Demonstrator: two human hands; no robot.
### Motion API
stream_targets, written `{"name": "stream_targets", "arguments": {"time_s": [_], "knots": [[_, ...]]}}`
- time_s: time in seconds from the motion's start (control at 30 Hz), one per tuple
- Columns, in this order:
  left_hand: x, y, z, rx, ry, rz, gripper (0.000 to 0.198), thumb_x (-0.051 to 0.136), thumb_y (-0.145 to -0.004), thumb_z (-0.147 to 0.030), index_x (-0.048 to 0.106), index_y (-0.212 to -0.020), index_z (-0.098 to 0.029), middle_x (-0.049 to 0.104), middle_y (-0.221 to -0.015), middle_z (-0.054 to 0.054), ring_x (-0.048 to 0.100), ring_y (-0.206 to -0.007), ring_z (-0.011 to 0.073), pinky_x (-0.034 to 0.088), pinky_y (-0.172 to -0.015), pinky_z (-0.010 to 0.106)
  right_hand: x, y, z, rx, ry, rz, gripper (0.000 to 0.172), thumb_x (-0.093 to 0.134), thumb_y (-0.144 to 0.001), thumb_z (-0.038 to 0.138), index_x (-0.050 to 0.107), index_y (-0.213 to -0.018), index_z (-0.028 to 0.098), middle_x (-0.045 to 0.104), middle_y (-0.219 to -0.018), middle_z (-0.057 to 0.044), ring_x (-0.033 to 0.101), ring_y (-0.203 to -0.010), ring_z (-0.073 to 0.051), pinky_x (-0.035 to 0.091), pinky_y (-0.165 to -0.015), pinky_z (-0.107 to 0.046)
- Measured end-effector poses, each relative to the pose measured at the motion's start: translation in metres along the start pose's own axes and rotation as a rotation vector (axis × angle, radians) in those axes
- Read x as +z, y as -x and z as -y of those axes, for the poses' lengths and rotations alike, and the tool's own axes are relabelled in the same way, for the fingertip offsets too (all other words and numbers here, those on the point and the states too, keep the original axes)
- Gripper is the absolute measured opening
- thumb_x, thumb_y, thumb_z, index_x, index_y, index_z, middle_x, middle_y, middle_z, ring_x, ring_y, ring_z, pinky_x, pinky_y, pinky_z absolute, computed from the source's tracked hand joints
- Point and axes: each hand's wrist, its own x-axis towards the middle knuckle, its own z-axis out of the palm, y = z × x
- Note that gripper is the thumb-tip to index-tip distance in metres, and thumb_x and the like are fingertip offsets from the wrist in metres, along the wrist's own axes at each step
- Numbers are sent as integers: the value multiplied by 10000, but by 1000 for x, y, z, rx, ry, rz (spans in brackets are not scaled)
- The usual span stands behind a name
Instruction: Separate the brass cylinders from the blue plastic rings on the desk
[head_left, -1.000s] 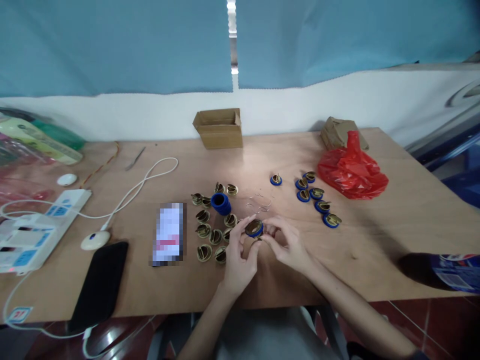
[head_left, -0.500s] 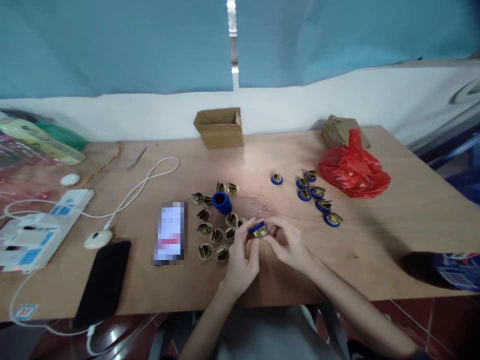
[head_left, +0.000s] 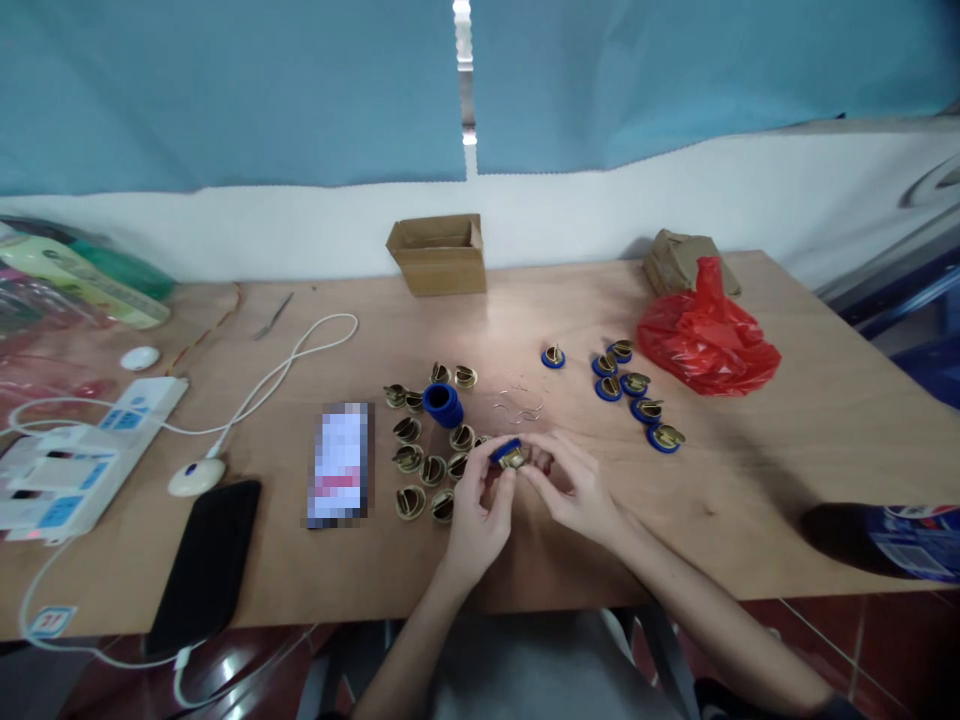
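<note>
Between both hands, over the front middle of the table, is a brass-coloured metal piece with a blue ring (head_left: 510, 453). My left hand (head_left: 480, 505) pinches its left side, and my right hand (head_left: 574, 485) grips its right side. Left of my hands lie several brass pieces without blue rings (head_left: 433, 470). A stack of blue rings (head_left: 443, 406) stands among them. Thin curved wires (head_left: 519, 406) lie just beyond my fingers. To the right are several brass pieces seated in blue rings (head_left: 635, 384).
A pixelated phone (head_left: 339, 465), a black phone (head_left: 206, 565) and a power strip (head_left: 97, 460) with white cables lie left. An open cardboard box (head_left: 442, 270) stands at the back. At right are a red bag (head_left: 709, 340) and a dark bottle (head_left: 885, 540).
The held piece has shifted slightly left and tilted, so more of its brass side shows. Both hands have moved slightly with it.
</note>
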Motion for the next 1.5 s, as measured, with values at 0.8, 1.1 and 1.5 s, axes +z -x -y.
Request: {"name": "stream_targets", "arguments": {"time_s": [0.8,1.1,1.5], "knots": [[-2,2,5,136,-159,4,457,708,-884,-236,565,-1318,-257,668,-1286,99,641,-1211,260,532,-1047,463,3,1,2,-45,46,-106,282,623,-952,163,613,-1224,234,601,-815,-18,593,-682,-159,548,-641,-305],[0,6,8,153,-247,-15,477,675,-899,-213,547,-1357,-256,688,-1294,89,662,-1210,259,550,-1047,439,4,0,2,21,22,-88,181,612,-958,195,647,-1132,228,587,-763,-3,578,-655,-153,527,-613,-287],[1,3,2,276,-327,11,454,641,-935,-215,504,-1368,-223,680,-1271,123,667,-1199,249,567,-1022,406,3,2,-7,85,-21,-22,100,590,-958,201,576,-1054,224,577,-809,1,552,-682,-146,493,-629,-271]]}}
